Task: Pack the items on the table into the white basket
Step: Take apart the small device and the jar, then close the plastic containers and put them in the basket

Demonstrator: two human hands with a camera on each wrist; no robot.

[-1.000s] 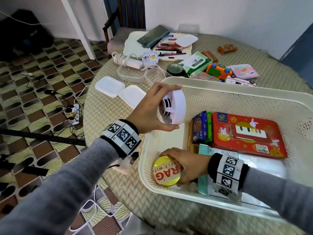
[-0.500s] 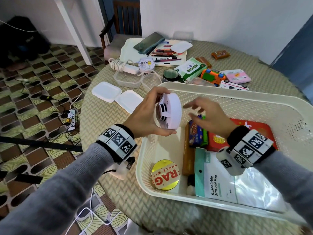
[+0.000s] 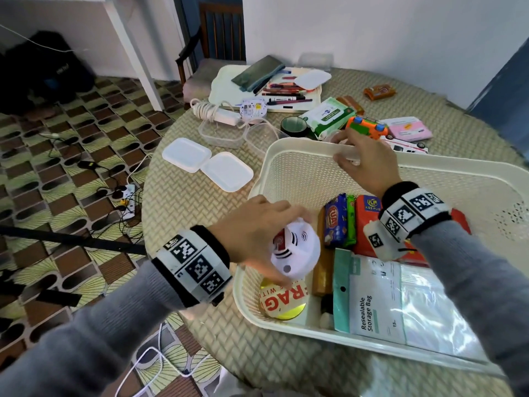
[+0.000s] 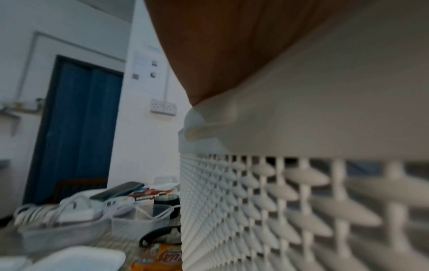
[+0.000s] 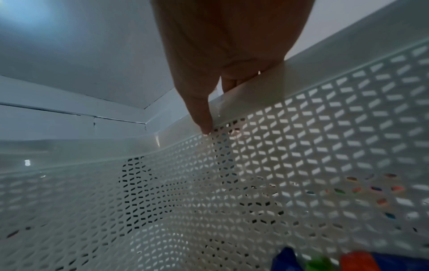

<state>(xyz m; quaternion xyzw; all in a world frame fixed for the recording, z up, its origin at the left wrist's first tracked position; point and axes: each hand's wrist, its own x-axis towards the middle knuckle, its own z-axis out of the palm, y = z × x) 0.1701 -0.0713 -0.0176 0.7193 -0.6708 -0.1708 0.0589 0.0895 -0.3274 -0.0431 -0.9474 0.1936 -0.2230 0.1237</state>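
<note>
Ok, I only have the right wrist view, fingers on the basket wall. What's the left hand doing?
Observer: The left hand holds a white smoke detector over the basket, near its left corner.
Operator: Anything under it?
Observer: A yellow tape roll lies flat on the basket floor.
Operator: And beyond the rim I'm gripping?
Observer: An orange toy car on the table, just past the right hand.

Basket (image 3: 300, 150): on table (image 3: 183, 196), near edge.
Tape roll (image 3: 282, 299): in basket, near-left corner.
Storage bag (image 3: 380, 299): right of roll.
</note>
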